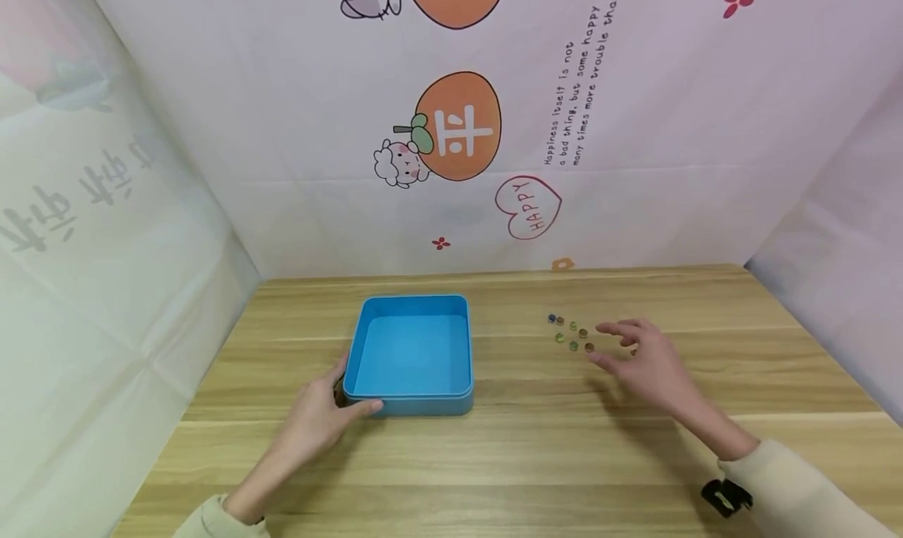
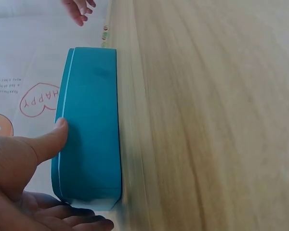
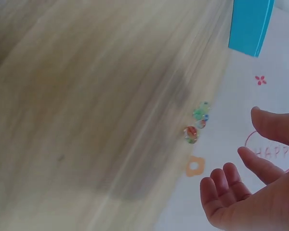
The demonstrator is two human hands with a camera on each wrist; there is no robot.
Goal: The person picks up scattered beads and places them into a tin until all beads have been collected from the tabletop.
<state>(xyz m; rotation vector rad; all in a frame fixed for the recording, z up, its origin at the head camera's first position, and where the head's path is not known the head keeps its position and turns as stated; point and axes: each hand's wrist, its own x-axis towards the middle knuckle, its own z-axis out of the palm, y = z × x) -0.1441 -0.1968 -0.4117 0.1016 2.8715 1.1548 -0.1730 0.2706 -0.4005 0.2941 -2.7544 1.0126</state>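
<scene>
A shallow, square blue box without a lid stands on the table, and its floor is bare. My left hand grips its near left corner, thumb on the front wall and fingers along the left side. The left wrist view shows the thumb against the box wall. To the right lie several small glass marbles, green, brownish and blue. My right hand hovers beside them, thumb and fingers apart. The right wrist view shows nothing between its fingers; some marbles lie beyond the hand.
The wood-grain table ends at a printed white cloth hanging behind it. Another cloth hangs at the left side. A black strap sits at the right sleeve. One brownish marble lies partly behind my right hand.
</scene>
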